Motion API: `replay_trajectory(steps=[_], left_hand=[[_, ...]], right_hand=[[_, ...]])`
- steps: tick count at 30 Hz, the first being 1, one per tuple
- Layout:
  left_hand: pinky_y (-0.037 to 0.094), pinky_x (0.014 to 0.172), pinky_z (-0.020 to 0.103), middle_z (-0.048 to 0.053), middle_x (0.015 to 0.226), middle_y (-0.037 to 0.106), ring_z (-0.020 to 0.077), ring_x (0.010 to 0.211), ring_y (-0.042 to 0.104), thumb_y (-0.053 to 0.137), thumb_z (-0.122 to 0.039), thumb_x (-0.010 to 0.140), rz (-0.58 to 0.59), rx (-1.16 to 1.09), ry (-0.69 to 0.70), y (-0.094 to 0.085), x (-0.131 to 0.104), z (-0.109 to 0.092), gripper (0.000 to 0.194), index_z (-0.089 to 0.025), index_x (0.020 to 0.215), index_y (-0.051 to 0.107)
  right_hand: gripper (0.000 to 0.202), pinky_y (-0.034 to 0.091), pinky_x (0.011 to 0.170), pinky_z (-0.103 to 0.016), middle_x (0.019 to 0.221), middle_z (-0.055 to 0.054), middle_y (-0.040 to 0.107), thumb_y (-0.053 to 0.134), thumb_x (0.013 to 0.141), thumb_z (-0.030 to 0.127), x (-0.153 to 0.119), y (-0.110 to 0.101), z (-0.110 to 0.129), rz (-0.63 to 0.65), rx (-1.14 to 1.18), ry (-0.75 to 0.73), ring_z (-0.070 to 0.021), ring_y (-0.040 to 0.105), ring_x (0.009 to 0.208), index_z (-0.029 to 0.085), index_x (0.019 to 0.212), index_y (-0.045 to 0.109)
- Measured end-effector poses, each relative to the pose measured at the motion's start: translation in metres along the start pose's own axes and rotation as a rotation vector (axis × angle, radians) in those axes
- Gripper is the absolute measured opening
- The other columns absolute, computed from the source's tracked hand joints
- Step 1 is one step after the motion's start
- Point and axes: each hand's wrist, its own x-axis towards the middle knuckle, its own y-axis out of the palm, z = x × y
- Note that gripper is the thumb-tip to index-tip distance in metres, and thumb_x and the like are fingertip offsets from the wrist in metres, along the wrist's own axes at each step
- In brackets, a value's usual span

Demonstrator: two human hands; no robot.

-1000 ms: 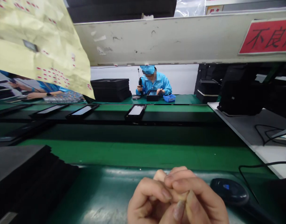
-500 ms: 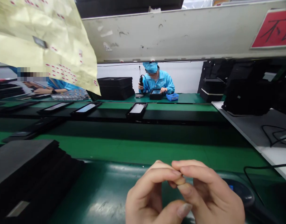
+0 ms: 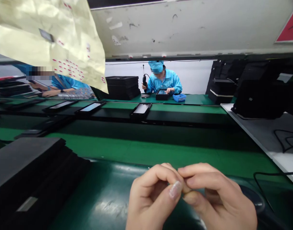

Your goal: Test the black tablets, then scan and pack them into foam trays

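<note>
My left hand (image 3: 153, 195) and my right hand (image 3: 219, 193) meet above the dark green mat (image 3: 105, 198) at the bottom centre. The left thumb is bent in against its curled fingers. On the right hand, the thumb and index finger pinch at the left fingertips. Whatever lies between the fingers, if anything, is too small or hidden to name. Partly behind my right hand is a dark rounded tool (image 3: 253, 199) with a cable.
Black trays stand stacked (image 3: 29, 169) at the left. Beyond, a green conveyor (image 3: 137, 140) and trays with devices (image 3: 141, 109) cross the view. A person in blue (image 3: 167, 81) sits opposite by a blue bin (image 3: 179, 97). Yellow paper (image 3: 72, 41) hangs upper left.
My left thumb has moved up and closed against the fingers. My right hand has shifted slightly right. The surroundings have shifted a little in view.
</note>
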Motion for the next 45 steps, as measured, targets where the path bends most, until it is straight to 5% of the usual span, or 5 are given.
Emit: replay_trajectory(steps=[9,16,27,39,45], left_hand=[[0.048,0.074,0.029,0.002,0.068,0.070,0.0149,0.063,0.062,0.061,-0.021,0.082,0.056,0.259,0.207,-0.004,0.005,-0.003,0.011,-0.023,0.078,0.071],[0.047,0.073,0.029,0.000,0.071,0.072,0.0143,0.061,0.064,0.065,-0.012,0.077,0.119,0.430,0.324,-0.008,0.004,-0.006,0.016,-0.026,0.083,0.072],[0.046,0.061,0.029,0.002,0.065,0.070,0.0138,0.053,0.060,0.066,-0.015,0.077,0.176,0.454,0.372,-0.008,0.005,-0.009,0.009,-0.022,0.079,0.071],[0.050,0.063,0.028,0.005,0.076,0.073,0.0189,0.067,0.065,0.061,-0.009,0.078,0.515,0.519,0.398,-0.019,0.010,-0.018,0.040,-0.026,0.115,0.064],[0.052,0.055,0.027,0.003,0.063,0.070,0.0175,0.056,0.064,0.065,-0.021,0.078,0.428,0.517,0.365,-0.016,0.011,-0.021,0.018,-0.028,0.093,0.073]], right_hand=[[0.010,0.055,0.062,-0.021,0.082,0.001,0.070,0.067,0.078,0.018,-0.006,0.011,0.007,-0.182,0.164,0.130,-0.0140,0.066,0.071,0.023,0.077,0.058],[0.015,0.056,0.069,-0.028,0.086,-0.001,0.069,0.065,0.076,0.010,0.001,-0.006,0.005,0.052,0.356,0.254,-0.0150,0.066,0.073,0.022,0.078,0.057],[0.012,0.055,0.065,-0.023,0.089,-0.003,0.064,0.064,0.076,0.011,0.002,-0.011,0.002,0.206,0.596,0.392,-0.0124,0.062,0.072,0.022,0.080,0.061],[0.021,0.049,0.050,-0.013,0.086,0.001,0.055,0.071,0.065,0.006,-0.003,-0.009,-0.001,0.267,1.109,0.685,-0.0023,0.055,0.055,0.015,0.063,0.053],[0.026,0.046,0.051,-0.013,0.083,0.002,0.053,0.069,0.059,0.000,0.000,-0.005,-0.003,0.340,1.171,0.703,-0.0026,0.054,0.058,0.014,0.055,0.047]])
